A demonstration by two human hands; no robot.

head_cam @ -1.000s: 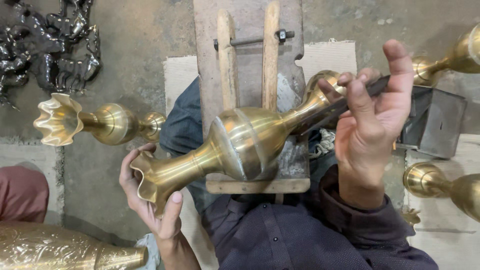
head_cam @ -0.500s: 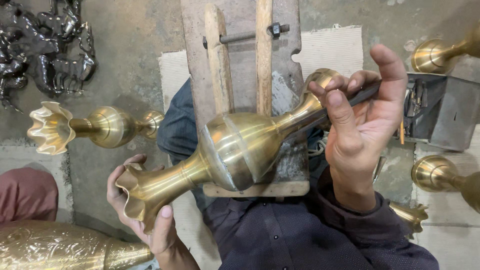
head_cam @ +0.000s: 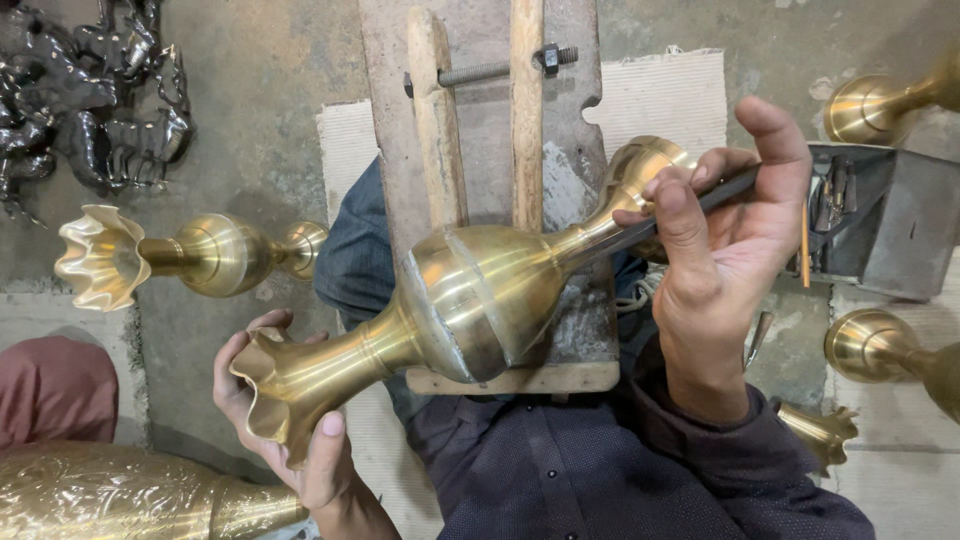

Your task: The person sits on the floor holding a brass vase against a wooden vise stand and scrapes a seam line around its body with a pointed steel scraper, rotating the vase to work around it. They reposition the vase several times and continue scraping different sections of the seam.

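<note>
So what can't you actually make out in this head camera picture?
- Tool tip: the dark tool in the right hand meets the brass vase neck behind the fingers.
- Left hand: palm hidden behind the vase's fluted mouth.
- Embossed brass piece: cut off by the bottom edge.
- Grey tray contents: too small.

Head camera looks straight down, close above lap.

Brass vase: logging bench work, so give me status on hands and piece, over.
Left hand cups fluted mouth of brass vase. Right hand presses dark tool on its neck. Vase lies across wooden jig. Nothing obstructing.
</note>
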